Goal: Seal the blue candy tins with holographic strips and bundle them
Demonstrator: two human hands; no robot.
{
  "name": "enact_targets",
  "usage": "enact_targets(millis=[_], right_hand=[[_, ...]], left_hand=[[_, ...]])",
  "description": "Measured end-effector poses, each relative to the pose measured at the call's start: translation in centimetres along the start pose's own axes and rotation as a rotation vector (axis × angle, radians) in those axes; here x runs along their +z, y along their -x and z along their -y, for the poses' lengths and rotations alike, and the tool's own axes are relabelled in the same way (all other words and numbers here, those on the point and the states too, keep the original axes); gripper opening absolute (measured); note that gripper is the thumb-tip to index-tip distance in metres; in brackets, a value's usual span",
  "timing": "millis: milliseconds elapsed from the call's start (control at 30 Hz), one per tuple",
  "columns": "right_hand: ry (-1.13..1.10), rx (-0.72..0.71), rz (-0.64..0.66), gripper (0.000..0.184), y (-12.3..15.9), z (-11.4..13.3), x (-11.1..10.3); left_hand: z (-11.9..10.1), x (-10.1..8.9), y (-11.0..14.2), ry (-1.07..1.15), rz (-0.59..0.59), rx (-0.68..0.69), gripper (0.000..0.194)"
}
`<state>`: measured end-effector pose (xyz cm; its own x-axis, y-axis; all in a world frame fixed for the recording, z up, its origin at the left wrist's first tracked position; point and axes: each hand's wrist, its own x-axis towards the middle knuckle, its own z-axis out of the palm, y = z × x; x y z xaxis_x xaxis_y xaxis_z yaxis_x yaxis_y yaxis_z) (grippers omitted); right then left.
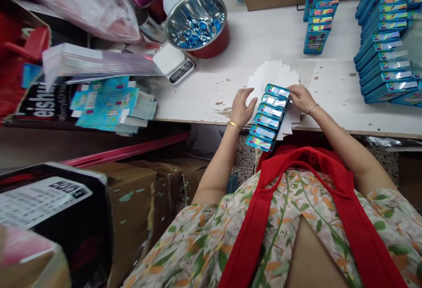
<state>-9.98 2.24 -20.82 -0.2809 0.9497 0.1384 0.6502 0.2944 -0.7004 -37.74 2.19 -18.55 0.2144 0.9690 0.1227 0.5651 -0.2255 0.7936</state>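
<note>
A row of several small blue boxes (268,116) with shiny rainbow tops lies on a stack of white paper sheets (275,74) at the front edge of the white table (250,41). My left hand (242,107) rests flat on the paper against the row's left side, fingers spread. My right hand (300,97) presses against the far right end of the row, fingers curled on the top box. The near end of the row overhangs the table edge.
A steel bowl (197,22) of blue shiny pieces and a small white scale (174,64) stand at the left. Rows of blue boxes (384,50) fill the right side and a shorter row of blue boxes (318,15) the back. Flat blue cartons (108,103) and cardboard boxes (145,200) lie left.
</note>
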Motion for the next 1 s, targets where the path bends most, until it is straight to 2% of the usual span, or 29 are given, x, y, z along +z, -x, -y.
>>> enact_targets(millis=[100,200,267,433,533,600,733,800,933,1000], right_hand=[[0.195,0.047,-0.062,0.031,1.5,0.3,0.1],[0.331,0.095,-0.194,0.022,2.4,1.0,0.2],[0.384,0.106,-0.249,0.015,2.4,1.7,0.1],[0.392,0.071,-0.365,0.018,1.4,3.7,-0.4],[0.307,0.06,-0.387,0.016,1.5,4.8,-1.0],[0.252,0.072,-0.387,0.014,1.6,5.4,-1.6],[0.215,0.067,-0.367,0.014,1.5,6.2,-2.4],[0.228,0.048,-0.352,0.016,1.5,6.6,-2.6],[0.294,0.052,-0.301,0.021,2.3,7.3,-2.6],[0.323,0.046,-0.285,0.022,2.7,7.5,-2.6]], left_hand=[[0.4,1.7,-2.7,-0.147,0.02,0.123,0.052],[0.2,3.6,-4.9,-0.227,0.028,0.161,0.024],[-0.2,4.2,-5.6,-0.264,0.001,0.175,0.01],[-1.4,3.4,-5.2,-0.219,-0.087,0.166,0.01],[-2.1,2.9,-4.9,-0.11,-0.094,0.126,0.023],[-2.2,2.8,-5.2,-0.041,-0.073,0.094,0.03],[-1.9,2.7,-6.3,0.077,0.058,0.02,0.03],[-1.8,2.4,-6.5,0.037,0.077,0.049,0.033],[-2.2,1.7,-5.7,-0.123,0.004,0.156,0.036],[-2.5,1.6,-5.2,-0.097,0.013,0.15,0.035]])
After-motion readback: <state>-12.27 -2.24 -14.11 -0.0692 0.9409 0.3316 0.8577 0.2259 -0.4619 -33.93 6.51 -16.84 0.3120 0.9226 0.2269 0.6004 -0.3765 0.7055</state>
